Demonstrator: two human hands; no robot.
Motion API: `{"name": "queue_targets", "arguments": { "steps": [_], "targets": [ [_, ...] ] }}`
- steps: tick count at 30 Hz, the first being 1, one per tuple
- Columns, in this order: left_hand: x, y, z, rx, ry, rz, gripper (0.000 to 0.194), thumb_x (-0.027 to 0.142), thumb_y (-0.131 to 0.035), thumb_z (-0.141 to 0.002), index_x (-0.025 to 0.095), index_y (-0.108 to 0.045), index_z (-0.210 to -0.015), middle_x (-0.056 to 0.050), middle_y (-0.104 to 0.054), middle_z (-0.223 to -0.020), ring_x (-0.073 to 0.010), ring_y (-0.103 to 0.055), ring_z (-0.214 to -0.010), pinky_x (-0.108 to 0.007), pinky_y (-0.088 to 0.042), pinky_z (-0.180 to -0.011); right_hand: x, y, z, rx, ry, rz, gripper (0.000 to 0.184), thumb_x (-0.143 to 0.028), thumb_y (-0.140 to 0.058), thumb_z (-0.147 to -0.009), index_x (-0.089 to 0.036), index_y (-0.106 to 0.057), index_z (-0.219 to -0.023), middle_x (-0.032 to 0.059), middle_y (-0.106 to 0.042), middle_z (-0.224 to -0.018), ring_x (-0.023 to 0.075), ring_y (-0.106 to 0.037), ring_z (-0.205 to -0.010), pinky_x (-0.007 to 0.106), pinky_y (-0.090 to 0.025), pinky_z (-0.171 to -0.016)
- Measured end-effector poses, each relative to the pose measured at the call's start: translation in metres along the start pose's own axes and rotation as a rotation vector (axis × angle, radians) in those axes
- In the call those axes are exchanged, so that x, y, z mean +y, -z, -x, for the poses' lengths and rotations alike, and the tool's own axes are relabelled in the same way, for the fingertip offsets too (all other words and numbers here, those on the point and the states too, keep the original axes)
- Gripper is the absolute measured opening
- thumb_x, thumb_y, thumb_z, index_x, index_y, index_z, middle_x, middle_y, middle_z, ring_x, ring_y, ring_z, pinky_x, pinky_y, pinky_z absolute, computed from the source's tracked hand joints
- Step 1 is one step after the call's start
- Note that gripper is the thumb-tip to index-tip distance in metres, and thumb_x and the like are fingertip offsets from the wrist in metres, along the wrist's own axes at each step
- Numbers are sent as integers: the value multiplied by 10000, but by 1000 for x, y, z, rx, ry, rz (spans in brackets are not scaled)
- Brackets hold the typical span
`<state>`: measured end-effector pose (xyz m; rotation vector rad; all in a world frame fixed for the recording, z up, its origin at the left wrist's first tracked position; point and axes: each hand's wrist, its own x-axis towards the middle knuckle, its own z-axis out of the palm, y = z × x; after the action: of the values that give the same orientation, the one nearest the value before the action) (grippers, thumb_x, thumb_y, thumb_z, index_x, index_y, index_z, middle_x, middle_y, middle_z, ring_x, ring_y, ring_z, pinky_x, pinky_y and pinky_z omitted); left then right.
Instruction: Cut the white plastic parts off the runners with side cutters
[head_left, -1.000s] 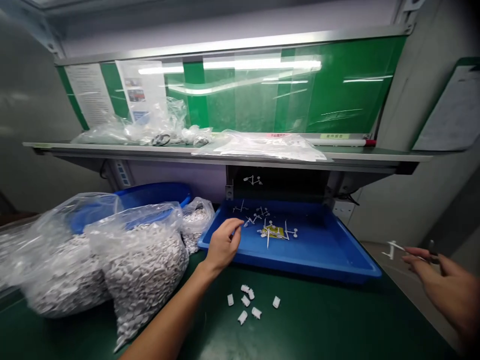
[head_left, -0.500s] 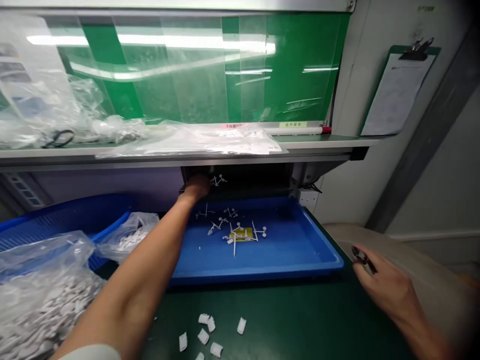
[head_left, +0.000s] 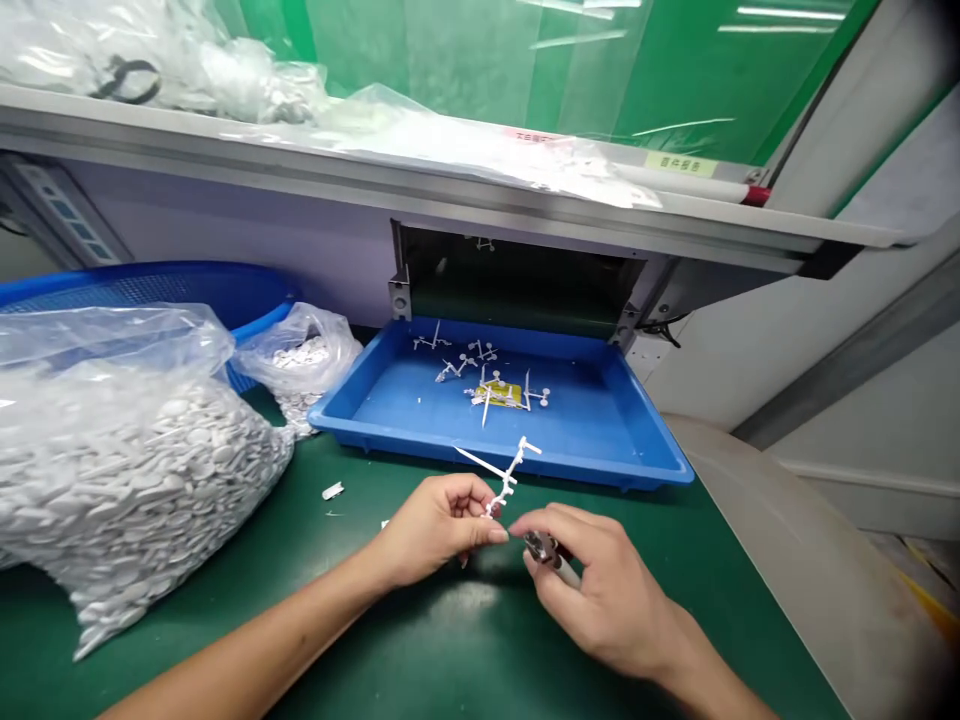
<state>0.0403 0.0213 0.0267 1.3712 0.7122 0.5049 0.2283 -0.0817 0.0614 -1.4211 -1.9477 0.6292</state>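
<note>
My left hand (head_left: 442, 525) pinches the lower end of a branched white plastic sprue (head_left: 511, 475) between thumb and fingers. The sprue points up and away, with a long thin spike to the left and short stubs along its stem. Close on the right, my right hand (head_left: 600, 580) is wrapped round small nippers (head_left: 547, 552), their metal jaws near my left fingertips. Whether the jaws touch the sprue I cannot tell. Behind both hands is a blue tray (head_left: 480, 462) with several white sprues (head_left: 451, 368) and a yellow piece (head_left: 501, 394) in it.
On the left, a large clear bag of white pieces (head_left: 165, 460) stands by a smaller bag (head_left: 304, 355) and a blue basket (head_left: 172, 275). A small white part (head_left: 332, 491) lies on the green table (head_left: 360, 640). Behind the tray is a dark opening (head_left: 517, 285) under a shelf (head_left: 450, 190).
My left hand has come back from the opening to above the table with a sprue in it. My right hand has moved left with the nippers to meet it. The view has tilted down.
</note>
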Motion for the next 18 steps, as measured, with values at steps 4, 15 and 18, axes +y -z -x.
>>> {"name": "queue_targets", "arguments": {
  "steps": [4,15,18],
  "targets": [
    [-5,12,5,87,-85,-65,236,264,-782,-696,139,-604,-787,43,-561,-648,-79,-486,-582,-182,-399,-528,21,-16,-10,-40,-163,222,137,-118,-488,-790,-226,-567,-815,-1,-594,-810,171,-526,-751,279,-393,-651],
    [-10,12,9,75,-106,-427,221,319,-757,-746,149,-627,-804,37,-577,-692,-104,-494,-648,-196,-363,-566,42,-49,-12,-10,-102,362,85,-140,-507,-796,-213,-522,-837,24,-583,-852,202,-493,-805,315,-353,-735],
    [-9,13,9,68,-114,-443,213,305,-754,-751,146,-626,-812,41,-571,-686,-97,-483,-634,-190,-355,-557,45,-50,-12,-1,-92,370,82,-145,-504,-797,-212,-523,-840,24,-581,-843,201,-492,-801,313,-351,-734]
  ]
}}
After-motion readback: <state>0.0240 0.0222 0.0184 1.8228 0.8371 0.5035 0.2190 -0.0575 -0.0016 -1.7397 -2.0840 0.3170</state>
